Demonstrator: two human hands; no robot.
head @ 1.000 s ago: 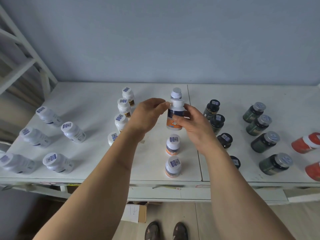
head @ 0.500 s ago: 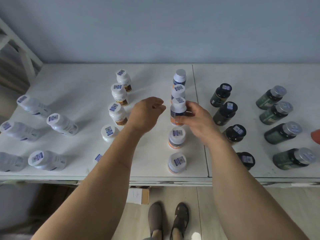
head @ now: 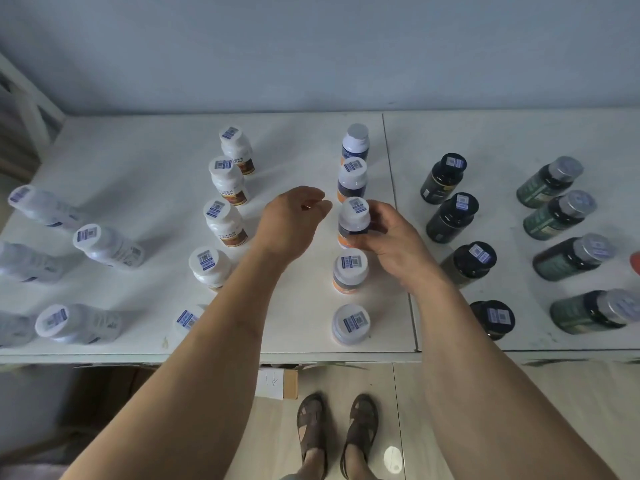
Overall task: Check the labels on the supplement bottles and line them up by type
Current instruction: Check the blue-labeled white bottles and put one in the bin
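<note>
While right hand [head: 391,244] grips bottle [head: 353,220] — row neighbours [head: 350,270] crowd close.

Bench count, left to right: six plain white bottles [head: 107,245]; five white bottles with brown labels [head: 227,221]; five white-capped orange-banded bottles [head: 349,270]; four black-capped bottles [head: 450,218]; four silver-capped green bottles [head: 557,214].

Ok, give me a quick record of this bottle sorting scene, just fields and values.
surface: white table
left hand: empty, loosely curled, off the bottles
right hand: holding the blue-and-orange bottle, third in its column
that column: five bottles, white caps
column to its left: white bottles with brown labels
right side: black-capped bottles, then green bottles
far left: white bottles
</note>
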